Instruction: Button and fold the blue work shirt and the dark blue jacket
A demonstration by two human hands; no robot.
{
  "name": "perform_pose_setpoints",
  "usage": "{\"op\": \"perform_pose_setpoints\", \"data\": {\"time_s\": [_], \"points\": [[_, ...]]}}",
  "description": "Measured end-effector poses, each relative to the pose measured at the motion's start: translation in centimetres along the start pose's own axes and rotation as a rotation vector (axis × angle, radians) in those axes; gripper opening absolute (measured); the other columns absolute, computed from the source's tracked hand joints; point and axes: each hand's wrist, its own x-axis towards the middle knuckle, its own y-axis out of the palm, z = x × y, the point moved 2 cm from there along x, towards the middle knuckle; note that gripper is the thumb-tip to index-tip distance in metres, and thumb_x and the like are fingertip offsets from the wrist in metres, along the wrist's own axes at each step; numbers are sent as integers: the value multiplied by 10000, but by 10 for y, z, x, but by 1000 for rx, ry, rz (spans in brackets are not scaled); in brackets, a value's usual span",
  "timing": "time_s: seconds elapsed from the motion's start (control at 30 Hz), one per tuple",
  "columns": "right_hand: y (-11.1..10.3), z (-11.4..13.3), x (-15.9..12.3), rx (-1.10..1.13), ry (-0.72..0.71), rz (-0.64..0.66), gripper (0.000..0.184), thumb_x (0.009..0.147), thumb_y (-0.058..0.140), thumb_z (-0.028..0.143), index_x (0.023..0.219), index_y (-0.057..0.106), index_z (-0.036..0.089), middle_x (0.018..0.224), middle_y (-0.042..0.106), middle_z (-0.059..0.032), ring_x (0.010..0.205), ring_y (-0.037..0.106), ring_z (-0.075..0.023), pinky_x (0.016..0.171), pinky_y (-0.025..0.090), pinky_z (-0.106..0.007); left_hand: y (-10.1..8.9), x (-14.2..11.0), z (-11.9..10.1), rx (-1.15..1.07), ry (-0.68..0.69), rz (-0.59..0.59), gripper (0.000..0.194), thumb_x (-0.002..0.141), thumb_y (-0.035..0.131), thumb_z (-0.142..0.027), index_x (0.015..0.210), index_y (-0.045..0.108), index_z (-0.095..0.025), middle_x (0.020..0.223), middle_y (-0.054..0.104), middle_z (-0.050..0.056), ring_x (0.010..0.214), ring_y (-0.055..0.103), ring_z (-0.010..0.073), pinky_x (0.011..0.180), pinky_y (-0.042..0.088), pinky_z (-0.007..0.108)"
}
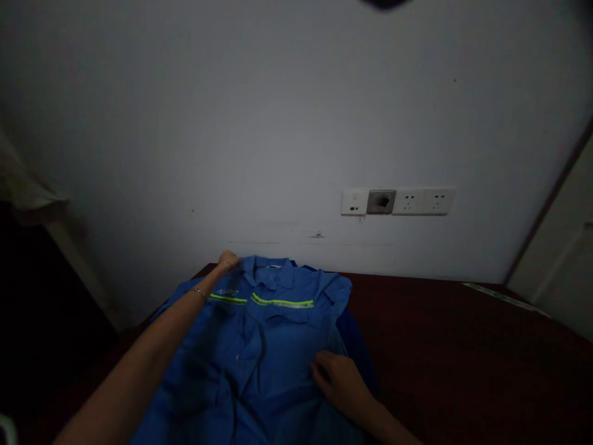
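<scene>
A blue work shirt (287,346) with a collar and yellow-and-silver reflective strips lies spread out, front side up, its collar toward the wall. My left hand (228,259) reaches far forward and is closed on the shirt beside the collar, at the shoulder on the left; its fingertips are partly hidden. Over the right side of the shirt's front rests my right hand (340,378), loosely curled, with a gap between thumb and fingers and no cloth visibly gripped. Darker blue cloth (354,337) shows beneath the shirt's right edge.
The dark red tabletop (435,346) meets a grey-white wall (259,123). Sockets and a switch panel (398,202) sit on that wall. A thin pale strip (504,298) lies at the back right, near a white door-like panel (560,266). The room is dim.
</scene>
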Motion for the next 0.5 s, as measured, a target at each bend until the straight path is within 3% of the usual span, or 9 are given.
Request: {"op": "perform_pose_setpoints", "data": {"time_s": [0.03, 0.13, 0.23, 0.3, 0.37, 0.5], "points": [[-1, 0, 0, -6, -4, 4, 235, 852, 354, 240, 736, 550, 180, 753, 620, -15, 679, 581, -123, 596, 345, -208, -9, 5, -9, 154, -33, -33, 250, 617, 605, -174, 403, 488, -122, 263, 322, -56, 315, 363, 50, 375, 266, 152], [-7, 0, 2, -24, -47, 62, 211, 826, 379, 216, 743, 569, 175, 762, 630, -22, 680, 580, -127, 591, 347, -210, -39, 17, -45, 277, 11, -92, 113, 596, 582, -112, 484, 588, -129, 330, 433, -32, 409, 456, 83, 459, 332, 167], [-27, 4, 13, -39, -132, 246, 177, 770, 435, 191, 700, 595, 170, 699, 635, -23, 624, 568, -125, 524, 323, -201, -69, 12, -88, 529, 309, -171, 96, 602, 584, -147, 620, 677, -164, 556, 610, 38, 608, 562, 152, 593, 398, 212], [-51, 11, 27, -55, -198, 339, 201, 768, 441, 206, 665, 608, 161, 638, 621, -29, 569, 550, -118, 480, 301, -198, -88, -2, -114, 656, 442, -205, 153, 638, 573, -204, 718, 702, -185, 712, 653, 64, 712, 576, 179, 660, 411, 236], [-86, 22, 47, -77, -212, 263, 215, 787, 429, 224, 714, 621, 160, 639, 620, -32, 570, 551, -120, 496, 319, -200, -105, -22, -135, 732, 561, -227, 200, 681, 549, -254, 789, 707, -194, 817, 653, 71, 754, 570, 183, 700, 411, 252], [-159, 44, 97, -98, -269, -104, 201, 804, 438, 228, 880, 610, 158, 843, 635, -58, 736, 570, -140, 666, 396, -228, -135, -60, -163, 728, 670, -260, 236, 733, 520, -296, 855, 699, -202, 879, 638, 56, 729, 551, 153, 717, 404, 251]]}}
